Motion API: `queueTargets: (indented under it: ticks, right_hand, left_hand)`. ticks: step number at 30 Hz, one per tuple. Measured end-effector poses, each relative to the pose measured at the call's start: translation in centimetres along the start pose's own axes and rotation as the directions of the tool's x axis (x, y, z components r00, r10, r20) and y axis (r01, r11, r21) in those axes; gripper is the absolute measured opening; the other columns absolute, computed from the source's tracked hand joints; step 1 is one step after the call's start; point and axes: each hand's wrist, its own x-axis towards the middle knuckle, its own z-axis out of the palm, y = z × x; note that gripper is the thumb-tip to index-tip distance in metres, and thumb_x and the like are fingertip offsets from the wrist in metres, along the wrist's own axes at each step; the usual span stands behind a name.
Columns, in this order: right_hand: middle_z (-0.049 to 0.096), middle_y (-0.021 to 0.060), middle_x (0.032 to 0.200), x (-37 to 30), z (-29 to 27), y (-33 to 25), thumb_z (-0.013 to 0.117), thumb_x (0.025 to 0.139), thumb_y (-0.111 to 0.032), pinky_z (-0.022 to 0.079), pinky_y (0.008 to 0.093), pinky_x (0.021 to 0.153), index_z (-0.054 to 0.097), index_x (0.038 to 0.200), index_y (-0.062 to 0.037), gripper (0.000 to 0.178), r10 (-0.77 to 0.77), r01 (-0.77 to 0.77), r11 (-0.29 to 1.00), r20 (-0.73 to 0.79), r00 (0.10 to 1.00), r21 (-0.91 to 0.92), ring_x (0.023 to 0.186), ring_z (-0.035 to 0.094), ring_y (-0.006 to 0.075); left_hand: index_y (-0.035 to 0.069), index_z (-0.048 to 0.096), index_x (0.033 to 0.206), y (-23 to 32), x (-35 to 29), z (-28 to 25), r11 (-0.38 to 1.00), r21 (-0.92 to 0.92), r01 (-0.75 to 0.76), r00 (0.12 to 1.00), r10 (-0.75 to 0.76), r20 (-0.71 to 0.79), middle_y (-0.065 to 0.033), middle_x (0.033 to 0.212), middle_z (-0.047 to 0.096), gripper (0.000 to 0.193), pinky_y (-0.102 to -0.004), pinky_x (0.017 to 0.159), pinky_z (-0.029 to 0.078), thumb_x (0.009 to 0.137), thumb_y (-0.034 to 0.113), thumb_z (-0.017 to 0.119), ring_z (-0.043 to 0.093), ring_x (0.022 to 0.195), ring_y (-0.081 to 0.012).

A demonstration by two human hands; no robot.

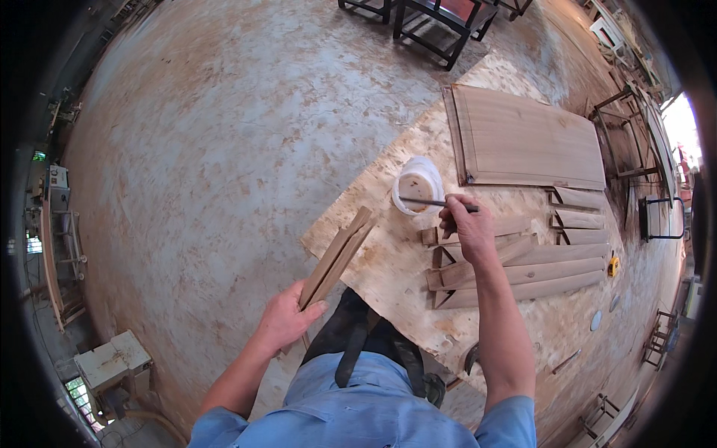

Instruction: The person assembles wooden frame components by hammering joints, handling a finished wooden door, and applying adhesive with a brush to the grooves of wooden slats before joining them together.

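My left hand (290,317) is closed round the lower end of a wooden strip (337,257) with a long groove down its face. The strip slants up and away, its far end over the edge of the plywood sheet (396,295). In my right hand (468,226) is a thin dark stick (427,201), pinched near its outer end. Its other end reaches into a white plastic tub (423,162), which holds a little pale brownish stuff. Whether the stick has bristles cannot be made out. Under my right forearm lie several wooden rails (549,274).
A stack of flat wooden panels (530,138) lies on the sheet's far right. Along the right side are a yellow tape measure (613,266), a pale disc (595,321) and a slim tool (567,361). Dark wooden stools (437,30) stand beyond; a boxy machine (113,361) stands lower left.
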Motion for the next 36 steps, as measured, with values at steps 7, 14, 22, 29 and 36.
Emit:
queueTargets:
  ticks: [7,14,22,29,36]
  right_hand:
    - [0.060,0.0091,0.070,-0.1,-0.8,-1.1,0.057,0.093,-0.027,0.046,0.0254,0.040,0.056,0.092,-0.0013,0.025,0.080,-0.072,0.991,-0.063,0.995,0.115,0.052,0.057,0.0147]
    - [0.053,0.0046,0.057,-2.7,-2.7,-5.5,0.056,0.094,-0.029,0.040,0.0251,0.035,0.051,0.087,-0.0084,0.023,-0.015,0.038,0.866,-0.050,0.999,0.498,0.043,0.052,0.0150]
    - [0.053,0.0060,0.056,-4.4,-1.2,-5.4,0.057,0.094,-0.027,0.039,0.0245,0.031,0.051,0.087,-0.0048,0.024,0.059,-0.076,0.915,0.054,0.997,0.397,0.038,0.049,0.0143]
    - [0.053,0.0059,0.056,-4.3,-1.1,-5.9,0.057,0.093,-0.026,0.038,0.0243,0.032,0.051,0.086,-0.0035,0.024,0.059,-0.078,0.956,0.076,0.995,0.282,0.039,0.049,0.0138]
    - [0.054,0.0058,0.056,-5.2,-0.9,-6.6,0.058,0.091,-0.022,0.037,0.0251,0.033,0.053,0.083,-0.0030,0.021,0.050,-0.061,0.988,0.078,0.996,0.145,0.040,0.049,0.0135]
  left_hand:
    - [0.002,0.057,0.116,-1.7,1.0,-0.1,0.992,-0.126,-0.019,0.997,0.029,0.076,-0.0108,0.088,0.066,0.045,-0.0309,0.073,0.050,0.081,0.028,0.067,0.063,0.079,-0.0160]
    - [0.000,0.054,0.116,-2.5,1.6,-0.2,0.942,-0.331,0.062,0.963,0.031,0.268,-0.0066,0.090,0.064,0.039,-0.0300,0.072,0.051,0.085,0.021,0.061,0.060,0.078,-0.0127]
    - [-0.001,0.052,0.118,-1.5,1.2,0.1,0.914,-0.389,0.114,0.932,0.037,0.362,-0.0084,0.092,0.064,0.039,-0.0309,0.071,0.052,0.085,0.018,0.060,0.061,0.076,-0.0140]
    - [-0.002,0.056,0.106,-1.7,0.4,0.2,0.924,-0.376,0.063,0.937,0.075,0.340,-0.0052,0.082,0.062,0.030,-0.0284,0.068,0.050,0.085,0.019,0.062,0.059,0.071,-0.0120]
    - [-0.003,0.056,0.113,-1.2,0.2,0.1,0.957,-0.285,0.054,0.930,0.056,0.363,-0.0048,0.090,0.062,0.040,-0.0283,0.074,0.049,0.081,0.019,0.064,0.057,0.079,-0.0109]
